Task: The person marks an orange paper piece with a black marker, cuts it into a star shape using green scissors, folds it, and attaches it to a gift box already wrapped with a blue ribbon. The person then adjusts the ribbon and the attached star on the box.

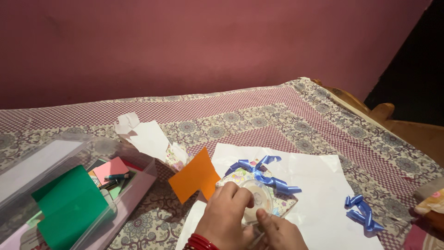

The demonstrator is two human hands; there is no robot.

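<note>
while the patterned bedsheet (286, 115) covers the whole surface and gives a soft, flat place to work, a large white paper sheet (319, 185) lies over it at about five o'clock, apparently as a clean backing for what sits on it. at nine o'clock a clear plastic box (134, 185) stands open, its lid (41, 162) leaning off to the far side so the green paper (69, 203), a pink card and some pens inside stay within reach. crumpled white paper (143, 134) lies loose at about eleven o'clock, just beyond the box. an orange card (194, 178) stands tilted near the centre, touching the near edge of a small floral-wrapped gift box (245, 178) that rests on the white sheet. a curled blue ribbon (268, 178) lies across the top of that gift box, and a second blue ribbon bow (363, 214) waits apart at four o'clock. at six o'clock, the left hand (226, 217), with red bangles at the wrist, curls over a clear tape roll (256, 199) to steady it above the gift box, while the right hand (280, 231) pinches at the roll's near edge with thumb and fingertips, seemingly at the tape's end.
</note>
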